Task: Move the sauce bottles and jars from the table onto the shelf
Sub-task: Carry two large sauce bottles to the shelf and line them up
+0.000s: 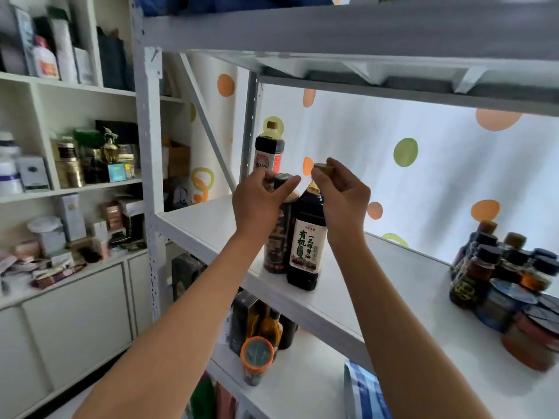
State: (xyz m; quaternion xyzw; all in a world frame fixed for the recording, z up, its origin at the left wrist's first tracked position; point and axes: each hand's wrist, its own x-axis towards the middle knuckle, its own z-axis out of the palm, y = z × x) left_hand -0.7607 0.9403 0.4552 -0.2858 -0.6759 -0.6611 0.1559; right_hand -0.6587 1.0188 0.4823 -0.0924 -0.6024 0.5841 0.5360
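Two bare forearms rise from the near edge toward the white metal shelf board (211, 228) at mid height. Left hand (260, 201): fingers closed round the black cap and neck of a dark brown bottle with a dark patterned label (276, 249), which stands upright on the board close to its near edge. Right hand (341, 198): fingertips pinched together on the small tan cap of a dark soy sauce bottle with a cream label bearing green and black characters (306, 252); this bottle also stands upright on the board, touching or just beside the first on its right. Farther back, at the left rear upright, a third dark sauce bottle with a tan cap and red-and-white label (269, 148) stands alone, apart from the held pair. At the right end of the same board, a dense cluster of small dark-capped jars and flat-lidded tubs (508, 285) sits well apart from the bottles. On the lower shelf, near left, a clear jar with an orange lid rim (256, 356) stands in front of amber bottles (269, 325). A white cabinet with cluttered open shelves (69, 182) occupies the far left. A white curtain with orange and green dots (405, 152) hangs behind the shelf
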